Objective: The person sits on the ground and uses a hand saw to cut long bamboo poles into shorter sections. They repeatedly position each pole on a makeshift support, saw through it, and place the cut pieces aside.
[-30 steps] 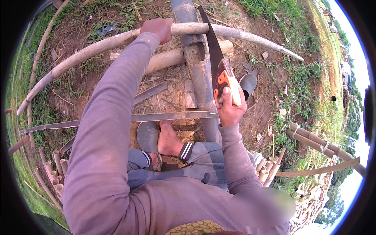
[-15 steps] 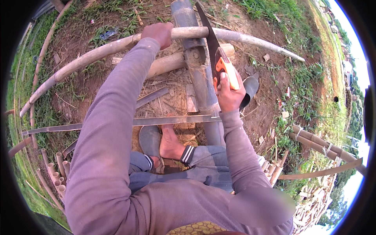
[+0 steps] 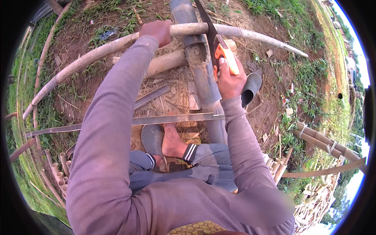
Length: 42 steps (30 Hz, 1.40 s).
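Note:
A long bamboo pole [image 3: 93, 57] lies crosswise in front of me over a thick dark pipe-like post [image 3: 183, 15]. My left hand [image 3: 156, 32] is wrapped round the pole just left of the post. In my right hand [image 3: 232, 80] is the orange handle of a handsaw [image 3: 211, 33]. Its dark blade crosses the pole right of the post, the tip pointing away from me. Whether the teeth have cut into the bamboo I cannot tell. A shorter, thicker bamboo piece [image 3: 166, 64] runs beneath, against the post.
A split bamboo strip [image 3: 156, 120] stretches across near my feet. One dark slipper [image 3: 152, 138] is by my bare foot [image 3: 172, 143]; another dark shoe [image 3: 252, 88] lies right of the post. Cut bamboo tubes [image 3: 60, 178] are stacked at lower left, bamboo poles [image 3: 327, 143] at right.
My right hand and the saw have shifted slightly, with the blade still across the pole. The left hand keeps its hold; the whole view has moved a little.

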Tool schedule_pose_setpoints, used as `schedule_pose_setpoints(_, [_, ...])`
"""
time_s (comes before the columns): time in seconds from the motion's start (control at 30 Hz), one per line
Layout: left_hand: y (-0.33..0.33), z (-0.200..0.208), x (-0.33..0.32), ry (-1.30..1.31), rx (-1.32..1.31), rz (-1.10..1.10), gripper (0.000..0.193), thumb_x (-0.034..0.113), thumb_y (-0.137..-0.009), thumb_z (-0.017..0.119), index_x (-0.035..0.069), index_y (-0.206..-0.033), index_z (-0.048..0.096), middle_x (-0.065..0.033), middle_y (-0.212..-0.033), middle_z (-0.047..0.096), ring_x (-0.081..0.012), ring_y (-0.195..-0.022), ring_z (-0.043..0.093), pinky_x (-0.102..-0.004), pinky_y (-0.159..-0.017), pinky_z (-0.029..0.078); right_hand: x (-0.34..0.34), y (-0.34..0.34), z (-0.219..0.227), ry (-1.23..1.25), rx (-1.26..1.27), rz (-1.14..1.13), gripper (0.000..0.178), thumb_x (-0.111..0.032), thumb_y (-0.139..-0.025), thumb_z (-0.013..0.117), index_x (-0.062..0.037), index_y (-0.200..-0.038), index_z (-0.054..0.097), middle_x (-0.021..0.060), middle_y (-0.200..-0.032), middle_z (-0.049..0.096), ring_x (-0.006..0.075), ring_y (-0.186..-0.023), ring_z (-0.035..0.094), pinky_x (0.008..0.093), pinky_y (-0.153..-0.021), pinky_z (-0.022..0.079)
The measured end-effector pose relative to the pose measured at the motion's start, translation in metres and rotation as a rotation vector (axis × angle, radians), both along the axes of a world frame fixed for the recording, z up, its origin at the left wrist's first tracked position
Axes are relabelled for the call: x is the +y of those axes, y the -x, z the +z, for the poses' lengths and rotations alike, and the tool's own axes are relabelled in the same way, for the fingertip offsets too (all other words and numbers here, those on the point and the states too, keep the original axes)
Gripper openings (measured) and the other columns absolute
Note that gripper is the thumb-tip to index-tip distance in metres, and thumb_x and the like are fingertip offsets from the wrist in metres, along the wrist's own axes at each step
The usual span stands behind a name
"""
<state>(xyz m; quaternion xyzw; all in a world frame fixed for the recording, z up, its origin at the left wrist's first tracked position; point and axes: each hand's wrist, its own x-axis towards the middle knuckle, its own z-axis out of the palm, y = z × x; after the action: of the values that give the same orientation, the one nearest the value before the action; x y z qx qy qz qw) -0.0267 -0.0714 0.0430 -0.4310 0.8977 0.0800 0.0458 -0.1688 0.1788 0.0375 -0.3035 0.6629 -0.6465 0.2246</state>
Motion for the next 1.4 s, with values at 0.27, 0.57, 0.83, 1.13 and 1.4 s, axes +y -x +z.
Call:
schedule_pose_setpoints(0.27, [0.001, -0.005, 0.005, -0.028, -0.032, 0.004, 0.028, 0.021, -0.097, 0.065, 0.012, -0.123, 0.068, -0.0137, -0.116, 0.078, -0.0338, -0.112, 0.075, -0.0499, -0.096, 0.059, 0.056, -0.018, -0.001, -0.025, -0.111, -0.096, 0.039, -0.008, -0.104, 0.071, 0.0023, -0.139, 0.062, 0.0006, -0.089, 0.070, 0.0032, -0.064, 0.058, 0.0203, -0.052, 0.047])
schedule_pose_setpoints(0.57, [-0.009, -0.008, 0.008, -0.038, 0.019, 0.032, 0.034, 0.020, -0.092, 0.069, 0.012, -0.125, 0.063, -0.0142, -0.115, 0.077, -0.0366, -0.109, 0.074, -0.0504, -0.094, 0.059, 0.148, 0.023, -0.019, -0.297, 1.072, -0.193, 0.064, -0.019, -0.091, 0.083, 0.0032, -0.145, 0.057, 0.0247, -0.130, 0.071, 0.0433, -0.108, 0.074, 0.0462, -0.089, 0.061])
schedule_pose_setpoints(0.83, [-0.059, 0.054, 0.139, 0.032, 0.250, -0.101, 0.036, 0.021, -0.084, 0.077, 0.012, -0.116, 0.063, -0.0123, -0.107, 0.073, -0.0344, -0.104, 0.073, -0.0513, -0.089, 0.055, 0.153, -0.007, -0.011, -0.185, 0.210, -0.133, 0.084, -0.051, -0.095, 0.077, -0.0095, -0.159, 0.043, 0.0207, -0.141, 0.054, 0.0363, -0.125, 0.060, 0.0497, -0.102, 0.051])
schedule_pose_setpoints(1.13, [-0.209, 0.113, 0.276, 0.567, 1.015, 0.418, 0.082, 0.044, -0.082, 0.082, 0.015, -0.148, 0.044, -0.0194, -0.144, 0.043, -0.0368, -0.140, 0.042, -0.0606, -0.118, 0.025, 0.139, -0.057, 0.075, 0.191, -0.514, 0.142, 0.064, -0.046, -0.109, 0.058, 0.0057, -0.146, 0.046, 0.0221, -0.135, 0.058, 0.0373, -0.121, 0.065, 0.0513, -0.098, 0.062])
schedule_pose_setpoints(1.4, [-0.303, 0.074, 0.181, -0.858, 2.720, 0.943, 0.062, 0.042, -0.094, 0.075, 0.009, -0.139, 0.047, -0.0146, -0.103, 0.064, -0.0337, -0.102, 0.068, -0.0565, -0.092, 0.057, 0.218, 0.027, 0.197, 0.483, -0.165, -0.021, 0.064, -0.051, -0.106, 0.062, 0.0004, -0.142, 0.052, 0.0209, -0.129, 0.062, 0.0354, -0.112, 0.070, 0.0451, -0.090, 0.064])
